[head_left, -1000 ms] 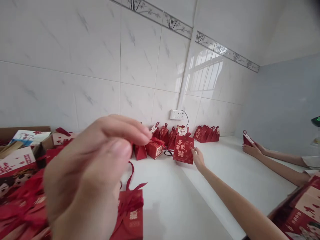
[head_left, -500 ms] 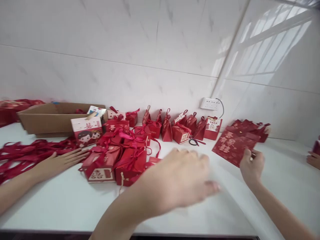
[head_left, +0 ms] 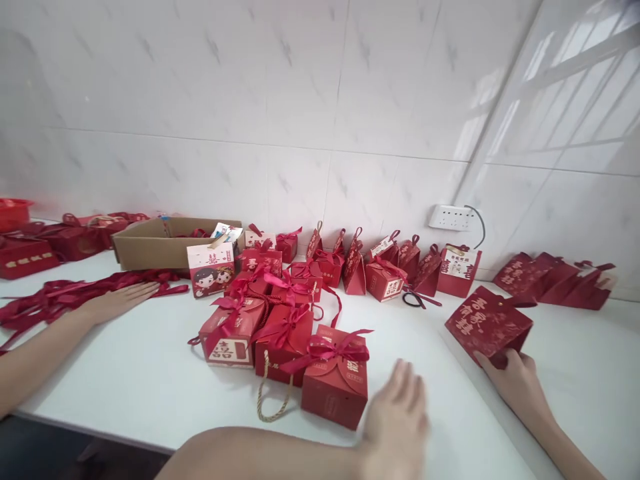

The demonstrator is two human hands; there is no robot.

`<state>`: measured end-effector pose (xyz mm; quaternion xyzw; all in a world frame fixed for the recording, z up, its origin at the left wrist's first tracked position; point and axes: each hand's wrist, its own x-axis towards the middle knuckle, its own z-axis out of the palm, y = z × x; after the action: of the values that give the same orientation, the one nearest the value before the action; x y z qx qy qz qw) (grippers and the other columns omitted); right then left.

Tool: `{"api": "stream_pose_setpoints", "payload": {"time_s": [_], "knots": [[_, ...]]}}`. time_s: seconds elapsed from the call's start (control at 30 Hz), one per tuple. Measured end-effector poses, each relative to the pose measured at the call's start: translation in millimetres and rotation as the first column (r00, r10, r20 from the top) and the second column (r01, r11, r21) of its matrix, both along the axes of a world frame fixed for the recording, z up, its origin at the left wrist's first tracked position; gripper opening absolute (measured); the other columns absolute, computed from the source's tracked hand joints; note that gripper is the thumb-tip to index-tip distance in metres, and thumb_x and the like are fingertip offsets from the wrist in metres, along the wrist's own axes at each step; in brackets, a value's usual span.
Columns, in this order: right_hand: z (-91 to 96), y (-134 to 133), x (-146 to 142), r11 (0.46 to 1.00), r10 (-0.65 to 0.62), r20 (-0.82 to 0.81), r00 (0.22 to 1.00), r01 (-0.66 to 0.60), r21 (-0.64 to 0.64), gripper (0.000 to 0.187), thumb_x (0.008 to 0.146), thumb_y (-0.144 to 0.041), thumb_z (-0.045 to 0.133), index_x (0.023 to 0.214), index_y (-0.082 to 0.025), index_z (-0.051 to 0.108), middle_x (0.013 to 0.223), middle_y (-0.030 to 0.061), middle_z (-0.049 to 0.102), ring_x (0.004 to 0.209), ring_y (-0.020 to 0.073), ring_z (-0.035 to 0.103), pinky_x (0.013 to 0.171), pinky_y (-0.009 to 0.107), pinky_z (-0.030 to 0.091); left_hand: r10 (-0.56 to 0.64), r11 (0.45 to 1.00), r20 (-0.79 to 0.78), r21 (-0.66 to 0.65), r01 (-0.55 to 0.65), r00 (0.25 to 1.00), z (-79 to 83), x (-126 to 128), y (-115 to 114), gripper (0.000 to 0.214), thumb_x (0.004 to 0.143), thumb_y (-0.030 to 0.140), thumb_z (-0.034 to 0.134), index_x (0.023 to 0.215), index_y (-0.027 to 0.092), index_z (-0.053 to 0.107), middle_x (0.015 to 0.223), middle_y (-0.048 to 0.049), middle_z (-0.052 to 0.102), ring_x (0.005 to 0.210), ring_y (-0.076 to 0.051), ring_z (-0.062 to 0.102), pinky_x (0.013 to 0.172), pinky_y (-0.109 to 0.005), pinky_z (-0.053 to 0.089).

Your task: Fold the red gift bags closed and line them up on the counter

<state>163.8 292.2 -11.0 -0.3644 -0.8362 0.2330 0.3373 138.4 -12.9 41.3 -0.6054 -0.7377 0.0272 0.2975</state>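
Observation:
My left hand (head_left: 397,413) is palm down over the white table, blurred, its fingers stretched out and holding nothing. Just left of it stands a red gift box (head_left: 335,393) tied with a pink-red ribbon bow; I cannot tell whether they touch. With my right hand (head_left: 513,380) I grip the lower edge of a dark red, wedge-shaped gift box (head_left: 483,327) with gold characters, thumb on the near side. Beyond the near box are several other bow-tied boxes, one (head_left: 283,343) with a gold rope handle (head_left: 273,417) hanging down its front.
Another person's hand (head_left: 120,300) lies flat beside a heap of red ribbons (head_left: 75,290). A cardboard box (head_left: 155,250) stands behind it. Along the wall are wedge-shaped boxes (head_left: 355,270), a black loop (head_left: 413,300) and a socket strip (head_left: 455,218). More red boxes (head_left: 555,277) stand far right.
The view has shifted. My left hand has moved down and right, uncovering the near bow-tied box. The box in my right hand, flatter before, now shows its wedge shape.

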Motion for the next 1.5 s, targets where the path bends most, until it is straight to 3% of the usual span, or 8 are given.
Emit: {"api": "stream_pose_setpoints", "payload": {"time_s": [0.23, 0.53, 0.7, 0.77, 0.87, 1.07, 1.3, 1.5], "knots": [[3.0, -4.8, -2.9, 0.993, 0.002, -0.033, 0.999, -0.006, -0.117, 0.034, 0.057, -0.053, 0.054, 0.071, -0.024, 0.044, 0.086, 0.0075, 0.045, 0.087, 0.0294, 0.055, 0.087, 0.045, 0.044, 0.053, 0.998, -0.275, -0.002, -0.056, 0.960, -25.8, -44.1, -49.4, 0.029, 0.083, 0.023, 0.054, 0.105, 0.011, 0.069, 0.115, -0.0120, 0.065, 0.114, -0.025, 0.054, 0.103, -0.039, 0.031], [22.7, -21.8, 4.3, 0.941, -0.055, -0.338, 0.940, -0.064, -0.332, 0.030, 0.052, -0.042, 0.060, 0.070, -0.022, 0.048, 0.084, 0.0057, 0.047, 0.085, 0.0280, 0.052, 0.093, 0.050, 0.038, 0.239, 0.968, 0.071, -0.088, -0.233, 0.968, -16.7, -87.5, -68.1, 0.018, 0.084, 0.019, 0.050, 0.080, 0.009, 0.065, 0.079, -0.0110, 0.066, 0.083, -0.025, 0.061, 0.090, -0.043, 0.038], [52.2, -50.8, 2.2, 0.891, 0.046, -0.581, 0.813, -0.296, -0.344, 0.039, 0.064, -0.046, 0.056, 0.095, -0.022, 0.051, 0.107, 0.0080, 0.057, 0.095, 0.0258, 0.057, 0.085, 0.045, 0.048, -0.014, 0.980, 0.527, 0.176, -0.092, 0.850, 28.8, -78.5, -49.9, 0.016, 0.084, 0.016, 0.046, 0.086, 0.018, 0.062, 0.090, -0.0028, 0.068, 0.086, -0.020, 0.062, 0.090, -0.044, 0.037], [74.1, -73.7, -4.7, 0.693, 0.117, -0.728, 0.676, -0.580, -0.427, 0.035, 0.067, -0.041, 0.059, 0.096, -0.023, 0.053, 0.108, 0.0065, 0.061, 0.092, 0.0249, 0.060, 0.081, 0.044, 0.051, -0.144, 0.938, 0.617, 0.333, -0.091, 0.774, 66.3, -72.2, -36.9, 0.016, 0.086, 0.023, 0.046, 0.090, 0.018, 0.060, 0.095, -0.0036, 0.068, 0.092, -0.021, 0.061, 0.090, -0.043, 0.038], [109.3, -108.9, -19.9, 0.118, 0.121, -0.868, 0.482, -0.875, -0.469, 0.026, 0.071, -0.031, 0.059, 0.094, -0.018, 0.058, 0.102, 0.0091, 0.065, 0.090, 0.0265, 0.062, 0.080, 0.049, 0.053, -0.315, 0.802, 0.697, 0.558, -0.212, 0.644, 123.2, -71.5, -21.0, 0.025, 0.087, 0.034, 0.048, 0.103, 0.020, 0.060, 0.110, -0.0060, 0.065, 0.105, -0.023, 0.058, 0.093, -0.040, 0.040], [145.5, -158.3, -69.8, -0.591, 0.240, -0.954, 0.182, -0.752, -0.292, 0.034, 0.076, -0.040, 0.048, 0.100, -0.016, 0.056, 0.093, 0.0086, 0.065, 0.076, 0.0195, 0.061, 0.058, 0.038, 0.057, -0.671, 0.643, 0.718, 0.687, -0.339, 0.183, 164.7, -89.2, -18.9, 0.044, 0.087, 0.051, 0.047, 0.116, 0.019, 0.057, 0.123, -0.0096, 0.060, 0.118, -0.026, 0.053, 0.098, -0.039, 0.043], [125.1, -199.8, -103.4, -0.714, 0.319, -0.940, 0.124, -0.620, -0.324, 0.048, 0.079, -0.068, 0.031, 0.080, -0.022, 0.045, 0.067, -0.0018, 0.049, 0.043, 0.0079, 0.040, 0.030, 0.022, 0.045, -0.666, 0.488, 0.701, 0.668, -0.561, 0.256, 161.7, -113.7, -36.2, 0.067, 0.076, 0.049, 0.066, 0.132, 0.024, 0.038, 0.137, -0.0107, 0.047, 0.124, -0.025, 0.048, 0.089, -0.034, 0.050], [93.0, -187.9, -92.2, -0.665, 0.562, -0.801, 0.208, -0.462, -0.587, 0.053, 0.075, -0.075, 0.024, 0.063, -0.024, 0.028, 0.051, -0.0077, 0.038, 0.032, 0.0057, 0.033, 0.029, 0.021, 0.041, -0.674, 0.651, 0.736, 0.628, -0.427, 0.055, 156.1, -122.0, -33.6, 0.046, 0.072, 0.041, 0.073, 0.109, 0.017, 0.060, 0.100, -0.0070, 0.069, 0.098, -0.021, 0.064, 0.088, -0.032, 0.050]]}}
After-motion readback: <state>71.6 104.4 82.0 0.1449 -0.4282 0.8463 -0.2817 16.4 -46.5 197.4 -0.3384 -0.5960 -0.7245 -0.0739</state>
